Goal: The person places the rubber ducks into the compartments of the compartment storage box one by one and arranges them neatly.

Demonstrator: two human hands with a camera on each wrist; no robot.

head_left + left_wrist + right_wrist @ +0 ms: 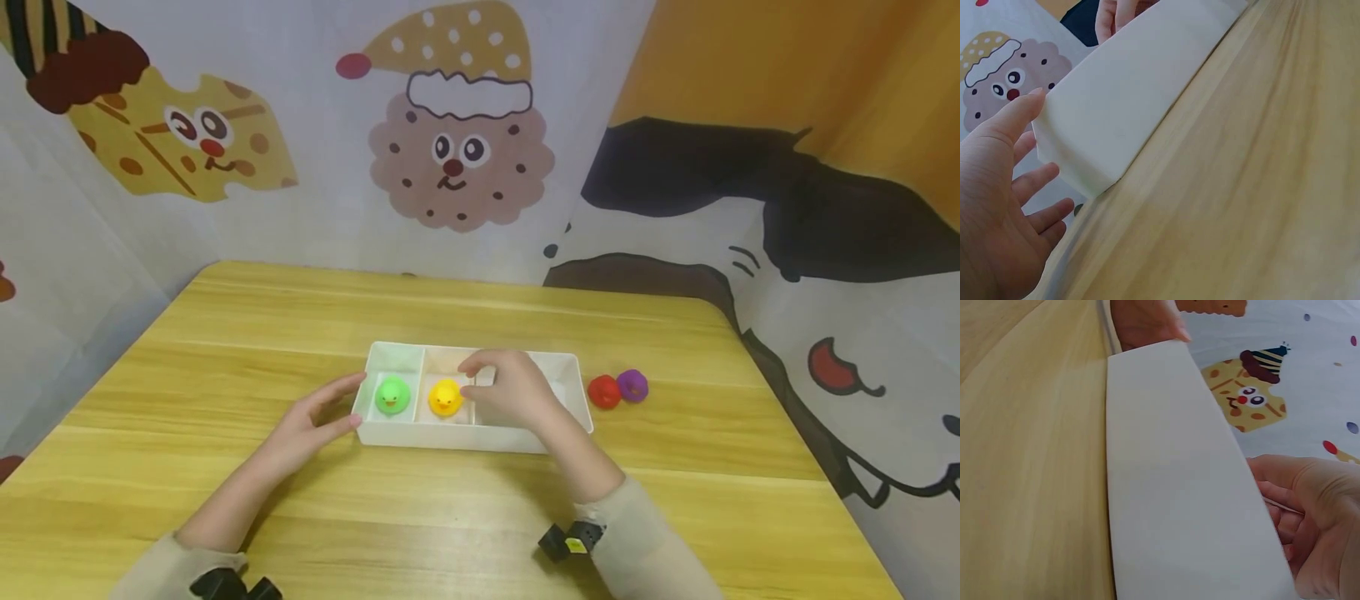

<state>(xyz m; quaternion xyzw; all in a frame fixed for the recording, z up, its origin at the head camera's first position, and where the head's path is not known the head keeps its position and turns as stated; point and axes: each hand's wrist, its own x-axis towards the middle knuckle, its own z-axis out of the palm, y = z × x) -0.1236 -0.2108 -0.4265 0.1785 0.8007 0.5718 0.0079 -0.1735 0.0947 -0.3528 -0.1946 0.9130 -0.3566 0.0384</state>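
Yellow toy duck, lower centre: your right hand sits beside it, thumb and finger apart; let your spread left hand steady the white plastic tray.

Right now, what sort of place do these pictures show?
Possibly a children's play area, though the wider room is unseen: the cartoon backdrop, green toy duck and yellow toy duck suggest it.

Head view: tray on table, lower centre of frame. First duck in tray's left compartment, second duck next compartment right. Left hand at tray's left end; right hand over tray, right of second duck. Ball, then ring, just right of tray. Cloth behind table.
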